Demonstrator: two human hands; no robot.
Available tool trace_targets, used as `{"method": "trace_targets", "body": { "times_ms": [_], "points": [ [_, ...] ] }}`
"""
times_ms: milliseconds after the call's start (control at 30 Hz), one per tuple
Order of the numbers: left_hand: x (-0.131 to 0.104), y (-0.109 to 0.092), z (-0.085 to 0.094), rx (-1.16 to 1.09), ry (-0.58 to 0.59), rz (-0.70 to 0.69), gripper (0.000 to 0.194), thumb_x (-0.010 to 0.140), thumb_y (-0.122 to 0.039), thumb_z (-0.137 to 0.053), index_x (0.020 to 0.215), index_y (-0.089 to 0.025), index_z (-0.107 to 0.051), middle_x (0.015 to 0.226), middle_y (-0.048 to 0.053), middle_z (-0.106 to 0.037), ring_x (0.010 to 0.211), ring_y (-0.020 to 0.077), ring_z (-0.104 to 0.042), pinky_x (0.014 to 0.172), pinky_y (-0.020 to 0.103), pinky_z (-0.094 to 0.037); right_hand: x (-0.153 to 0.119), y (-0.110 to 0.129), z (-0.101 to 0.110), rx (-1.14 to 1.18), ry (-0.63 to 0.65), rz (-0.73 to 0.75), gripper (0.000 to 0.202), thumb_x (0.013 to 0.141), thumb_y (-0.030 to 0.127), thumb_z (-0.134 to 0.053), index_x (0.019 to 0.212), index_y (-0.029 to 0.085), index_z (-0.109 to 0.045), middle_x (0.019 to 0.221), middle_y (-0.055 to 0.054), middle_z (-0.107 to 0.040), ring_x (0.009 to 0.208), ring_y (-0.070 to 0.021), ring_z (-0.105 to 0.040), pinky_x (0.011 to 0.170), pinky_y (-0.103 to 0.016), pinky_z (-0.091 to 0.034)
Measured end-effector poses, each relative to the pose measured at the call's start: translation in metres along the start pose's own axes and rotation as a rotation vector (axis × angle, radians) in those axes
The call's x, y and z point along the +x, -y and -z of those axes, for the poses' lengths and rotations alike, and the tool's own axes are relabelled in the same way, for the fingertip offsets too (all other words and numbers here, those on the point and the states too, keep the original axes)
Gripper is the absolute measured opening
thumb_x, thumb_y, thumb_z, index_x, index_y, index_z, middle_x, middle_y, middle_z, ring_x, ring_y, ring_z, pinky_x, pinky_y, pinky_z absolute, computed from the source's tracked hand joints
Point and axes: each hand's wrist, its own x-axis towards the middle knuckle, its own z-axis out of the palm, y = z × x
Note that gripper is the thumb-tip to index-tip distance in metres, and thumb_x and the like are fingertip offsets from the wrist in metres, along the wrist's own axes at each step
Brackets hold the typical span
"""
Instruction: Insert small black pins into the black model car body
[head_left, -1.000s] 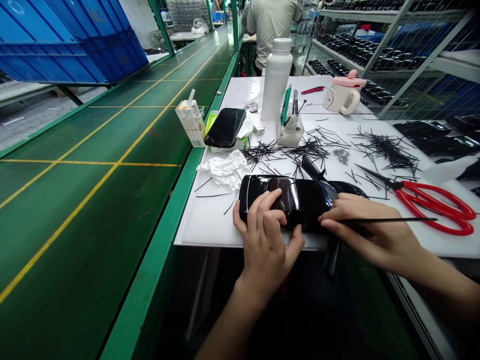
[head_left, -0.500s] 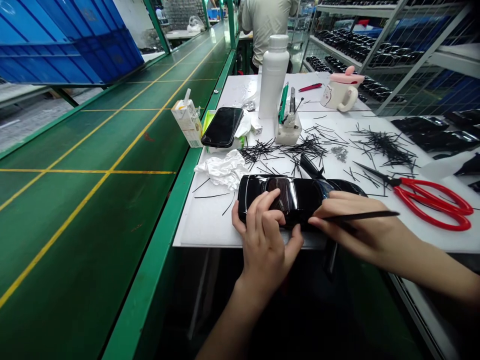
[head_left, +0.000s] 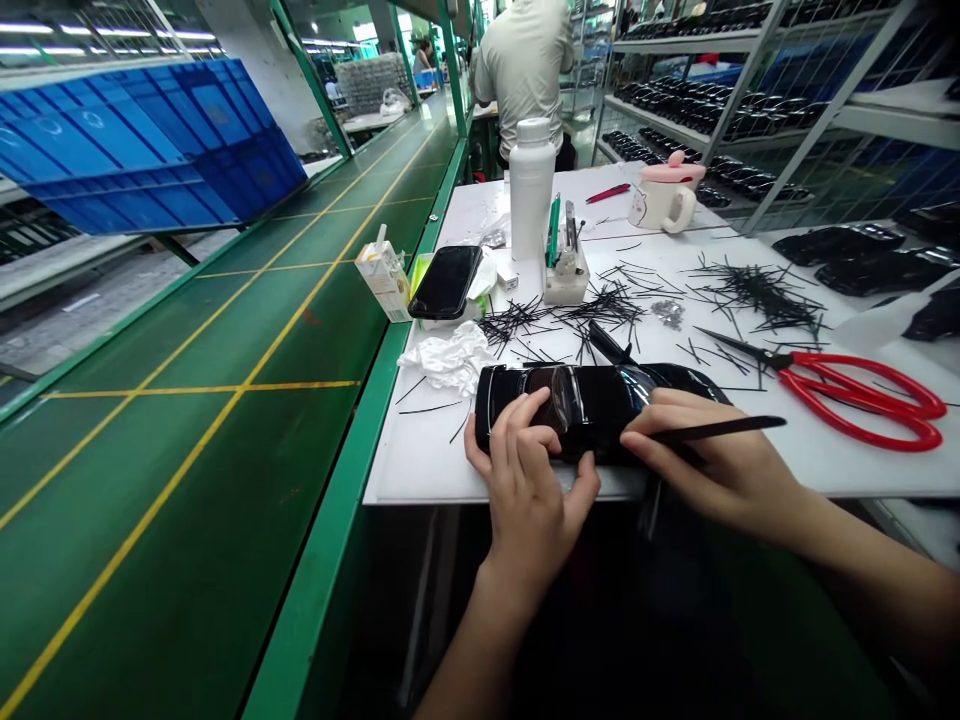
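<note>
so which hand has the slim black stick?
The right hand: it pinches the slim black stick. The left hand has no stick; it holds the left end of the glossy black piece.

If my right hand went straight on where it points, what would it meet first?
Likely the black model car, immediately ahead of your right hand; whether they touch is hard to tell.

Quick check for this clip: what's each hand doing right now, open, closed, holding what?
Left hand: closed around one end of the black toy car.
Right hand: closed, pinching a thin black stick.
</note>
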Motion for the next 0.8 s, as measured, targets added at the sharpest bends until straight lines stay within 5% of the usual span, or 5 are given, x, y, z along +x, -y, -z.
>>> {"method": "trace_targets", "body": {
  "times_ms": [300,533,800],
  "points": [
    [0.003,-0.002,0.004,0.036,0.049,0.013,0.033,0.080,-0.019,-0.067,0.089,-0.024,-0.036,0.126,0.015,-0.062,0.122,0.0275,-0.056,0.114,0.056,-0.017,-0.002,0.000,0.005,0.185,-0.057,-0.104,0.011,0.094,0.018,-0.056,0.085,0.023,-0.059,0.071,0.003,-0.056,0.061,-0.0111,-0.054,0.056,-0.023,-0.044],
    [0.003,0.000,0.003,0.064,0.045,-0.011,0.034,0.080,-0.021,-0.068,0.089,-0.024,-0.035,0.126,0.018,-0.062,0.120,0.0290,-0.056,0.110,0.060,-0.021,-0.024,0.005,-0.001,0.301,-0.248,-0.138,0.011,0.089,0.017,-0.065,0.094,0.025,-0.060,0.075,0.002,-0.062,0.069,-0.0132,-0.062,0.056,-0.022,-0.048],
    [0.006,0.002,0.002,0.083,0.036,-0.041,0.037,0.079,-0.022,-0.070,0.088,-0.024,-0.034,0.124,0.017,-0.062,0.117,0.0291,-0.056,0.105,0.057,-0.028,-0.023,0.000,-0.005,0.240,-0.290,0.042,0.012,0.085,0.009,-0.070,0.089,0.016,-0.062,0.087,-0.005,-0.067,0.081,-0.0143,-0.062,0.073,-0.029,-0.050]
  ]
}}
